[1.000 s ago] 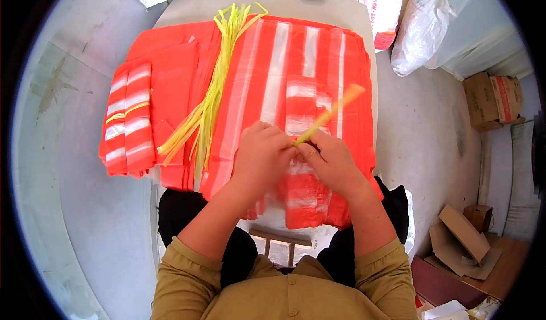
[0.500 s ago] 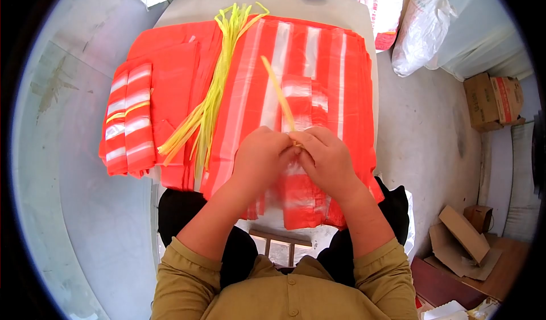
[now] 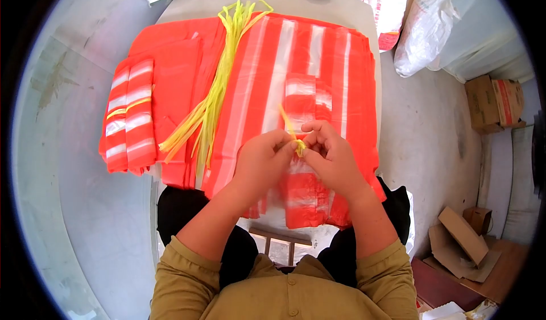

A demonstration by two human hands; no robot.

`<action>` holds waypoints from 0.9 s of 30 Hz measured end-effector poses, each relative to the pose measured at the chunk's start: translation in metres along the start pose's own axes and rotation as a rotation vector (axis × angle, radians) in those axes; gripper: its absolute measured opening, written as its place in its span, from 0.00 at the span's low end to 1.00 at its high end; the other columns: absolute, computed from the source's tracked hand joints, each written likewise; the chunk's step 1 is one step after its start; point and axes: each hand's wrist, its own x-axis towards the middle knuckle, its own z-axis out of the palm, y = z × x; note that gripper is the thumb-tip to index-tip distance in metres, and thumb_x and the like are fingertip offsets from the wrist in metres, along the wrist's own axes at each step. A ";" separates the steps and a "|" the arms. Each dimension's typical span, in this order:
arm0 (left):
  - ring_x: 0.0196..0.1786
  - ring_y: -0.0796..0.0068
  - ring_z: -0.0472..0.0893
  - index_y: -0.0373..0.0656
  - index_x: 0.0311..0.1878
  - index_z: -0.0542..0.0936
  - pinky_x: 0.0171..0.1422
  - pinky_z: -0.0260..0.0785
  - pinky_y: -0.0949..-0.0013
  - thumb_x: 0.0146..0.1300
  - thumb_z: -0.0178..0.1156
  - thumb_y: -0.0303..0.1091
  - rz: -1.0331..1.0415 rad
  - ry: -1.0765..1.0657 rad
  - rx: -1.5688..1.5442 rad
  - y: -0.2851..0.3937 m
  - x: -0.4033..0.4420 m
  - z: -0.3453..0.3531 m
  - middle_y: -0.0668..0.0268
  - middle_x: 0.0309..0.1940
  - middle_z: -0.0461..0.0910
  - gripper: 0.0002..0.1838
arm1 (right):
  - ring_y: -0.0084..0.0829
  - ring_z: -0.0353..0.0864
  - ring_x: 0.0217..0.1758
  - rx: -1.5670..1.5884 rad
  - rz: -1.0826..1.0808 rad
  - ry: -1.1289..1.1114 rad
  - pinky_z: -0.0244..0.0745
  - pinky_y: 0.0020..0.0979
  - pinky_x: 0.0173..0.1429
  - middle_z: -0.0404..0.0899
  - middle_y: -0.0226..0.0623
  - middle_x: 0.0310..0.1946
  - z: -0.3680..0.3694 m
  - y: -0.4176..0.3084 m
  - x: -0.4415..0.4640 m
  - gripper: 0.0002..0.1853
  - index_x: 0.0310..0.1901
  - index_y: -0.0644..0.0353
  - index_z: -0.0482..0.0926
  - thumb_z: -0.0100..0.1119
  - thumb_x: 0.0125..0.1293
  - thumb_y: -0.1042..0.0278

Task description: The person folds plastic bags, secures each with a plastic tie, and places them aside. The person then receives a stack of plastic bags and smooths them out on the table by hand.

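Note:
My left hand pinches a yellow plastic tie strip over a folded bundle of red-and-white striped plastic bags. On the strip's other side, my right hand has thumb and fingertips closed at the small yellow loop. One loose end of the strip points up and away from me. Under the bundle lies a wide stack of striped bags. A bunch of loose yellow strips rests across the stack, left of my hands.
Tied striped bundles sit at the left on plain red bags. The table shows behind the stack. White sacks stand at the back right. Cardboard boxes and an opened carton are on the right.
The strip's free end has become shorter above my hands, and a yellow loop now shows between them. My right fingers have lifted and spread slightly.

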 end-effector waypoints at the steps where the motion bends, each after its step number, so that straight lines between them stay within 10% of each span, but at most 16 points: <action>1: 0.30 0.78 0.79 0.38 0.41 0.84 0.37 0.72 0.69 0.73 0.64 0.33 -0.012 0.003 -0.031 -0.005 0.001 0.001 0.66 0.26 0.81 0.08 | 0.25 0.77 0.39 0.010 -0.010 -0.047 0.74 0.28 0.44 0.78 0.35 0.38 -0.003 -0.002 0.000 0.12 0.50 0.63 0.82 0.60 0.65 0.81; 6: 0.30 0.77 0.80 0.38 0.41 0.84 0.37 0.72 0.68 0.72 0.64 0.35 -0.071 -0.032 -0.059 -0.011 0.006 0.001 0.65 0.26 0.81 0.09 | 0.20 0.74 0.38 -0.169 -0.102 -0.167 0.70 0.24 0.41 0.75 0.30 0.38 -0.010 -0.007 0.002 0.11 0.48 0.63 0.81 0.60 0.65 0.83; 14: 0.32 0.67 0.83 0.40 0.41 0.85 0.39 0.74 0.63 0.72 0.63 0.37 0.018 -0.016 -0.010 -0.013 0.008 -0.007 0.61 0.25 0.81 0.10 | 0.44 0.80 0.46 -0.420 -0.443 -0.077 0.77 0.38 0.51 0.79 0.42 0.41 -0.019 -0.002 0.004 0.07 0.40 0.63 0.84 0.66 0.60 0.80; 18: 0.33 0.55 0.82 0.37 0.41 0.83 0.42 0.76 0.57 0.70 0.64 0.29 0.279 0.160 0.769 -0.004 0.014 -0.015 0.62 0.28 0.80 0.05 | 0.35 0.78 0.51 -0.634 -0.480 -0.210 0.76 0.33 0.54 0.76 0.36 0.45 -0.036 -0.006 0.000 0.08 0.38 0.63 0.85 0.70 0.57 0.83; 24: 0.38 0.57 0.83 0.38 0.47 0.81 0.44 0.77 0.58 0.68 0.65 0.29 0.303 0.385 0.506 0.010 0.006 -0.008 0.57 0.39 0.80 0.08 | 0.35 0.80 0.49 -0.453 -0.149 0.134 0.77 0.33 0.54 0.79 0.37 0.43 -0.045 -0.010 -0.012 0.21 0.60 0.59 0.79 0.68 0.65 0.74; 27: 0.42 0.64 0.82 0.38 0.52 0.80 0.49 0.76 0.64 0.69 0.65 0.31 0.167 0.107 0.297 0.008 -0.006 -0.021 0.57 0.42 0.79 0.12 | 0.40 0.84 0.45 -0.466 0.122 0.014 0.79 0.39 0.52 0.83 0.42 0.41 -0.051 -0.015 -0.012 0.33 0.74 0.61 0.66 0.66 0.70 0.65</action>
